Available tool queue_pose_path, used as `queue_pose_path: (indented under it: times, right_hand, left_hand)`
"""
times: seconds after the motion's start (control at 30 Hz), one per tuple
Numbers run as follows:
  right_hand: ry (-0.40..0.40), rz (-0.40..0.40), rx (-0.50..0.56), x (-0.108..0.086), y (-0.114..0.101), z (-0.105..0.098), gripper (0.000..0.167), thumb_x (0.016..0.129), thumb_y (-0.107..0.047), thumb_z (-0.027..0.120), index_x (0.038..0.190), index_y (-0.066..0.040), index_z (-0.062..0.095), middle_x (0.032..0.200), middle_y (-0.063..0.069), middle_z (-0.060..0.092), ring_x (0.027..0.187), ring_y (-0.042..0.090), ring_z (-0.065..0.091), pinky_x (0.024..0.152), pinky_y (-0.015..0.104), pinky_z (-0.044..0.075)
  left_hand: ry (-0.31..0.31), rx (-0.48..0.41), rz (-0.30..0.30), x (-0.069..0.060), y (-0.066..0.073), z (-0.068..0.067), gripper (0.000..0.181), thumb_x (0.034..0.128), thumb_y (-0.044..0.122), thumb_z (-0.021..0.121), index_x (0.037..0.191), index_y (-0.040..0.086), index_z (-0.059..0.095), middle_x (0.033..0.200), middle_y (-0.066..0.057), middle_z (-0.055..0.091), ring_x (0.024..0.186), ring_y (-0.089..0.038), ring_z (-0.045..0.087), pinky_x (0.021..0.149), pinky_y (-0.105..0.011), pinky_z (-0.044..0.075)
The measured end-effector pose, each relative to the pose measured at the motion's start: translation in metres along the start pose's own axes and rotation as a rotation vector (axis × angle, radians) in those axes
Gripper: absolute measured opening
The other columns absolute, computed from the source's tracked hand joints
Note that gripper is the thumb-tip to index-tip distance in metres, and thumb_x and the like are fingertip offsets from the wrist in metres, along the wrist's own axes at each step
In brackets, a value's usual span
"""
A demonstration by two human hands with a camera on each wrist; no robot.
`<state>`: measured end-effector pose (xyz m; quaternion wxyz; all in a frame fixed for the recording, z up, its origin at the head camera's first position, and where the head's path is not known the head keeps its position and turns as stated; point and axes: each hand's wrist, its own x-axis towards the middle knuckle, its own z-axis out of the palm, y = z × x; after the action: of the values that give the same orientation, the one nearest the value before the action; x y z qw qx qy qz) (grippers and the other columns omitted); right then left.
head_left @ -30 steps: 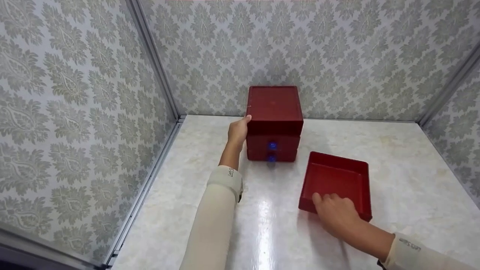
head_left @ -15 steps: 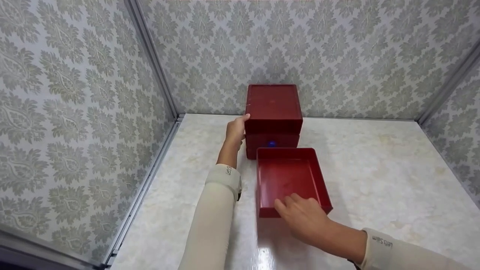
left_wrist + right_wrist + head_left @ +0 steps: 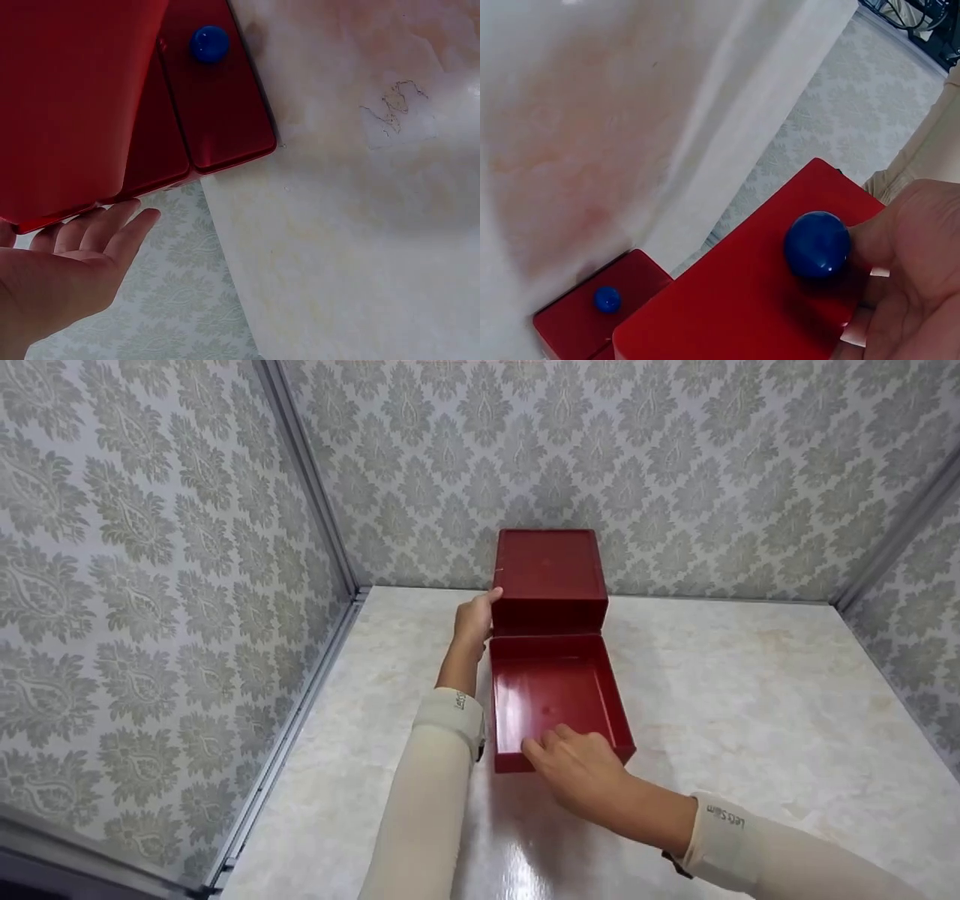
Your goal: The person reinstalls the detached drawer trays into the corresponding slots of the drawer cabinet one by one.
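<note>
A small red drawer cabinet point(image 3: 547, 564) stands against the back wall, its top compartment a dark opening. My left hand point(image 3: 473, 619) rests along the cabinet's left side, thumb near the top front edge and fingers extended, as the left wrist view shows. My right hand point(image 3: 581, 774) grips the front wall of a loose red drawer point(image 3: 555, 697), fingers over the rim and thumb beside its blue knob point(image 3: 817, 244). The drawer's far end meets the cabinet front just below the opening; whether it is inside, I cannot tell. Its visible inside holds nothing.
Lower cabinet drawers carry blue knobs; one lower drawer front point(image 3: 217, 97) shows in the left wrist view. The pale marbled table point(image 3: 750, 720) extends to both sides. Patterned panels point(image 3: 675, 472) enclose the back and sides.
The right hand has carried the drawer from the right side leftward, then forward to the cabinet front, straightening it. The left hand has stayed on the cabinet's side.
</note>
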<state>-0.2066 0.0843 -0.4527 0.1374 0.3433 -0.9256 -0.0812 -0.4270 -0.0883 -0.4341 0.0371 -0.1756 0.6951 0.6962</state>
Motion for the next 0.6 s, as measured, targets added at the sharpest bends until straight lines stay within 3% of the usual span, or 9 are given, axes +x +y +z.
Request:
queue_pose_path:
  times: [0.13,0.37,0.6]
  right_hand:
    - [0.021,0.013,-0.017,0.01,0.002,-0.001,0.031,0.077,-0.01,0.078,0.09,-0.014,0.05,0.066,0.003,0.05,0.066,0.022,0.053,0.04,0.032,0.035]
    - [0.026,0.061,-0.028,0.025,0.013,0.002,0.029,0.079,-0.01,0.078,0.092,-0.014,0.053,0.07,0.005,0.056,0.071,0.024,0.058,0.04,0.036,0.042]
    - [0.055,0.055,-0.038,0.033,0.015,0.009,0.028,0.078,-0.008,0.077,0.093,-0.014,0.054,0.074,0.006,0.059,0.075,0.024,0.059,0.04,0.038,0.044]
  left_hand:
    - [0.009,0.024,0.005,-0.001,0.001,0.0,0.063,0.0944,0.052,0.061,0.139,0.007,0.06,0.146,-0.009,0.057,0.128,-0.031,0.06,0.112,-0.064,0.039]
    - [0.011,-0.013,0.012,-0.003,0.0,0.002,0.062,0.0939,0.05,0.062,0.138,0.007,0.061,0.152,-0.008,0.053,0.128,-0.037,0.062,0.114,-0.066,0.035]
    - [0.011,-0.005,0.018,-0.001,0.0,0.0,0.064,0.0936,0.049,0.062,0.14,0.005,0.06,0.147,-0.009,0.057,0.128,-0.033,0.061,0.113,-0.062,0.039]
